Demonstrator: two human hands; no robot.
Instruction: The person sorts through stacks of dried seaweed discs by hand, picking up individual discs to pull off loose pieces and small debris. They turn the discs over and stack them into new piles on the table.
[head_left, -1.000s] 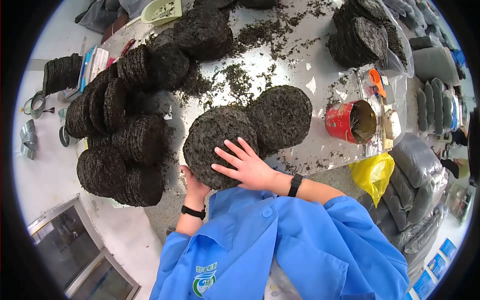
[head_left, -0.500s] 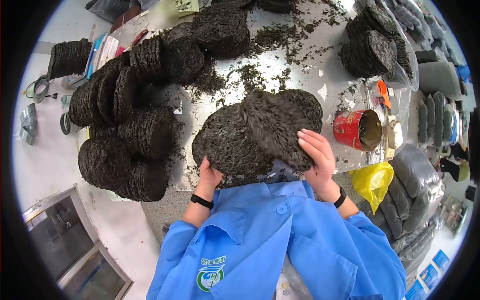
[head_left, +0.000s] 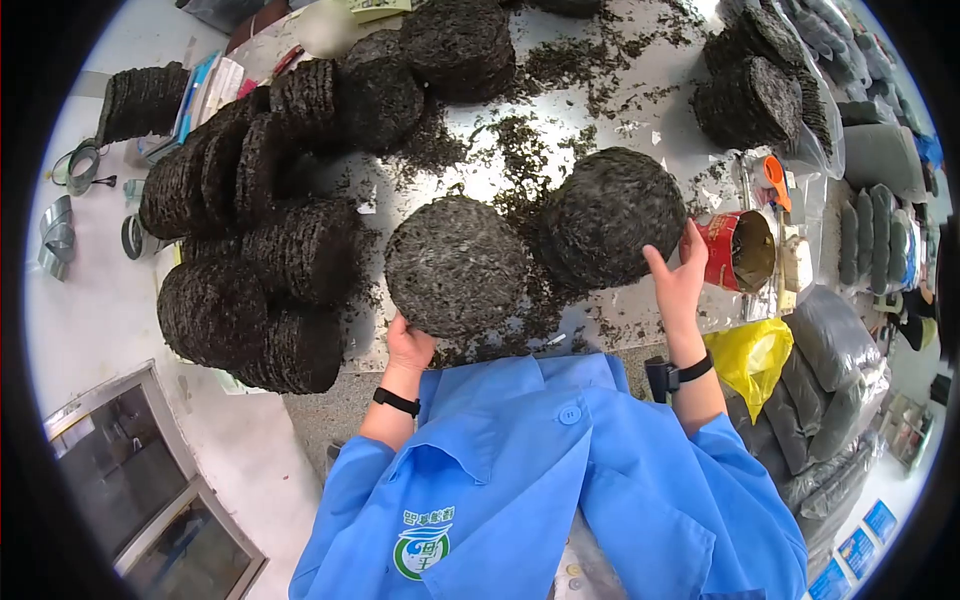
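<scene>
Discs (head_left: 456, 265) (head_left: 612, 215) rest against each hand's fingers (head_left: 668, 270).

Dark green-black pressed discs (head_left: 457, 265), red tin (head_left: 738, 251), blue coat (head_left: 540, 480).

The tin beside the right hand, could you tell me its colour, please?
Red outside, seen in the head view: the tin lies beside the right hand.
</scene>
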